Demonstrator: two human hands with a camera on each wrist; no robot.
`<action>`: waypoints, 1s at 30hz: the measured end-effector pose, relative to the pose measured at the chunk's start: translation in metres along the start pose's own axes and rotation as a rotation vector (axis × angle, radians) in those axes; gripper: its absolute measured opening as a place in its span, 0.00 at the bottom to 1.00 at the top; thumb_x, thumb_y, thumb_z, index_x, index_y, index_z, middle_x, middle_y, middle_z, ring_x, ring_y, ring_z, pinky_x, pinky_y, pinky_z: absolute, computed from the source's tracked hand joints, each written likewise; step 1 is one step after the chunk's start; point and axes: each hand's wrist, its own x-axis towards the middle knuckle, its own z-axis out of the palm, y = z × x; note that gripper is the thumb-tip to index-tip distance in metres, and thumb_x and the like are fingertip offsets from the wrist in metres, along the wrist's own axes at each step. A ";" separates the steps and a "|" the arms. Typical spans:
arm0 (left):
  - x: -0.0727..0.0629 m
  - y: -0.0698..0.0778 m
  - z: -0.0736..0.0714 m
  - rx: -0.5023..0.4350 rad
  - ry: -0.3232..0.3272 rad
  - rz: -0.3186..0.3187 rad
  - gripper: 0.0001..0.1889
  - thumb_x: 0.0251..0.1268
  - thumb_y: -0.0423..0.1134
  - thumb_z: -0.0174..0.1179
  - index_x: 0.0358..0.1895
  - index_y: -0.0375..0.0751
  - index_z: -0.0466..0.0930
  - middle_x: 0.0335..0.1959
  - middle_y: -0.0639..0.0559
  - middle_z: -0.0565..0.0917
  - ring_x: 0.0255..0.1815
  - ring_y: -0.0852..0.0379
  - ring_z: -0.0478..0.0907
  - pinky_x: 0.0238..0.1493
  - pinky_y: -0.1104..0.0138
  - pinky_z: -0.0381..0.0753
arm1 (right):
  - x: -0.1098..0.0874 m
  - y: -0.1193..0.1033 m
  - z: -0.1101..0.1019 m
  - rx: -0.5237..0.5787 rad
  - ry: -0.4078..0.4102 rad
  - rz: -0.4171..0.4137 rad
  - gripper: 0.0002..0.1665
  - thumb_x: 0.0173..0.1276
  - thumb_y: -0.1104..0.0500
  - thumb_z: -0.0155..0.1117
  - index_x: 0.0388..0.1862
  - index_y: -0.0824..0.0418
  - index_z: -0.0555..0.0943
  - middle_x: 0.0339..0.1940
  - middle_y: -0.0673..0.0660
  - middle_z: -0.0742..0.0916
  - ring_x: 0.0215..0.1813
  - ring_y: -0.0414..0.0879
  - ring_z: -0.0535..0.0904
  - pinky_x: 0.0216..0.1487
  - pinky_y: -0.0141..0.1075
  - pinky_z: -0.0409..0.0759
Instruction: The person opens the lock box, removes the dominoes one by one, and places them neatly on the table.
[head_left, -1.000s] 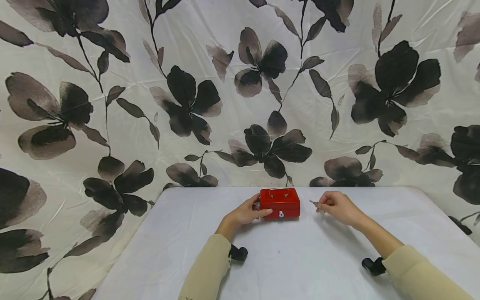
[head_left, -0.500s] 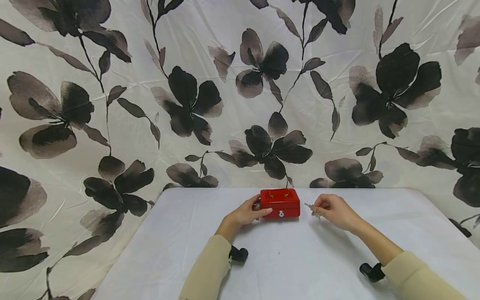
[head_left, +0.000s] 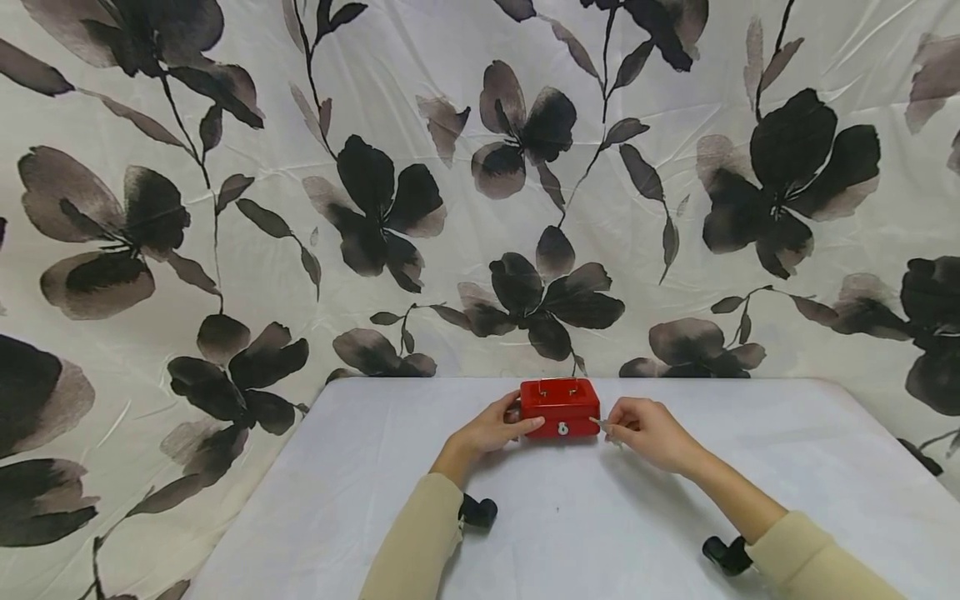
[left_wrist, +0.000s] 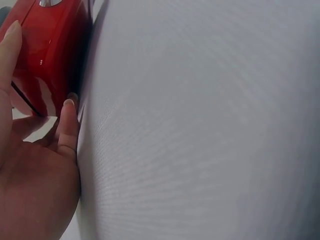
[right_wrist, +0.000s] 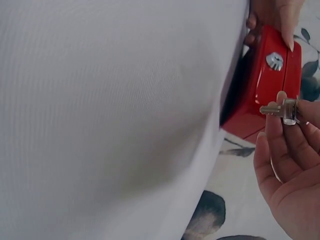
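Red box (head_left: 560, 410) rests toward the far side of a white-covered bench (head_left: 585, 517), its left end gripped by the left hand (head_left: 491, 427), thumb across the front. A silver lock (head_left: 562, 428) sits low on the front face. Near the box's right end, a small key (right_wrist: 272, 110), tip pointing left, is pinched in the right hand (head_left: 652, 433).

text; labels; brands; numbers; signs: none can be read

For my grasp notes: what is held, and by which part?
Right grip: a key, by its head. Left grip: the red cash box, by its left end.
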 end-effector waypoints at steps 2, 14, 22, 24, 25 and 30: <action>0.000 0.001 0.000 0.000 -0.001 0.005 0.48 0.63 0.58 0.70 0.81 0.44 0.57 0.69 0.46 0.75 0.62 0.49 0.73 0.60 0.53 0.80 | 0.001 -0.001 0.003 -0.008 -0.002 -0.011 0.04 0.73 0.66 0.64 0.37 0.67 0.81 0.33 0.55 0.89 0.34 0.53 0.83 0.36 0.33 0.81; 0.000 0.001 -0.001 -0.014 -0.015 0.019 0.46 0.65 0.56 0.69 0.80 0.43 0.57 0.68 0.45 0.75 0.59 0.50 0.74 0.55 0.57 0.82 | 0.009 -0.008 0.025 -0.074 0.018 -0.011 0.03 0.70 0.66 0.68 0.35 0.62 0.82 0.30 0.53 0.88 0.30 0.43 0.79 0.33 0.31 0.82; 0.001 0.000 0.000 -0.008 -0.016 0.017 0.47 0.64 0.59 0.69 0.80 0.43 0.57 0.69 0.45 0.75 0.59 0.50 0.75 0.53 0.58 0.82 | 0.013 -0.011 0.037 -0.097 0.038 -0.012 0.04 0.67 0.68 0.68 0.32 0.63 0.83 0.28 0.50 0.87 0.28 0.40 0.78 0.31 0.31 0.81; 0.001 0.000 0.000 -0.012 -0.017 0.014 0.48 0.64 0.59 0.69 0.80 0.43 0.57 0.69 0.45 0.75 0.59 0.50 0.75 0.54 0.58 0.82 | 0.014 -0.011 0.039 -0.109 0.045 -0.013 0.05 0.66 0.69 0.68 0.31 0.63 0.83 0.27 0.50 0.87 0.28 0.40 0.78 0.31 0.31 0.80; 0.001 0.000 0.000 -0.012 -0.018 0.016 0.48 0.64 0.60 0.69 0.80 0.43 0.57 0.69 0.45 0.75 0.59 0.50 0.75 0.54 0.58 0.82 | 0.015 -0.011 0.040 -0.115 0.047 -0.014 0.05 0.66 0.69 0.68 0.30 0.63 0.83 0.26 0.49 0.87 0.27 0.40 0.78 0.30 0.31 0.80; 0.001 0.001 0.000 -0.011 -0.018 0.017 0.48 0.64 0.60 0.68 0.80 0.43 0.57 0.68 0.46 0.75 0.57 0.50 0.75 0.52 0.59 0.82 | 0.017 -0.011 0.044 -0.122 0.058 -0.006 0.06 0.65 0.69 0.68 0.28 0.62 0.82 0.23 0.48 0.86 0.26 0.40 0.77 0.29 0.30 0.79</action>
